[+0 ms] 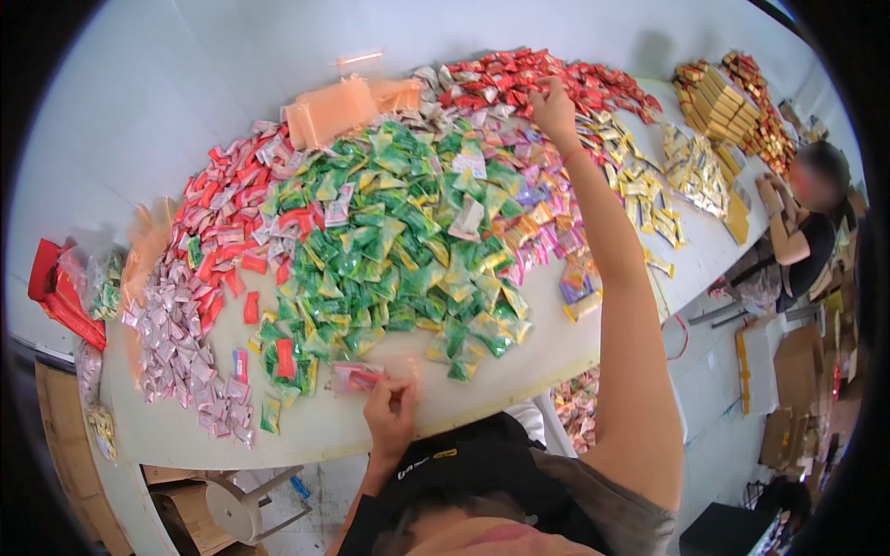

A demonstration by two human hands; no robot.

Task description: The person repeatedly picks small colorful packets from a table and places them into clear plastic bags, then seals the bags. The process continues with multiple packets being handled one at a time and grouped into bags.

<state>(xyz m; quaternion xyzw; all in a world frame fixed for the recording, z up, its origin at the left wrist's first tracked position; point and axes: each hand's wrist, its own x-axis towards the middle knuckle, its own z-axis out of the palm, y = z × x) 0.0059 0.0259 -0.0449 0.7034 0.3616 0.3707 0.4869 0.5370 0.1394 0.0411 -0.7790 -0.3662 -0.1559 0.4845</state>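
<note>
My left hand (391,410) pinches the edge of a small clear pouch (358,377) with red and pink packets in it, at the table's near edge. My right hand (554,110) reaches to the far side, over the heap of red-wrapped packets (500,76); whether its fingers hold one cannot be told. Between my hands lies a big heap of green and yellow wrapped packets (389,257). Pink and purple packets (532,160) and yellow ones (633,187) lie beside my right forearm. At the left are red-and-white packets (229,201) and pale pink packets (170,333).
Peach-coloured mesh pouches (334,111) are stacked by the wall. Gold boxes (716,104) and a gold-wrapped heap (695,170) stand at the right, where a person (799,229) sits. Below are a round stool (233,511), a bin of packets (576,410) and cardboard boxes (796,368).
</note>
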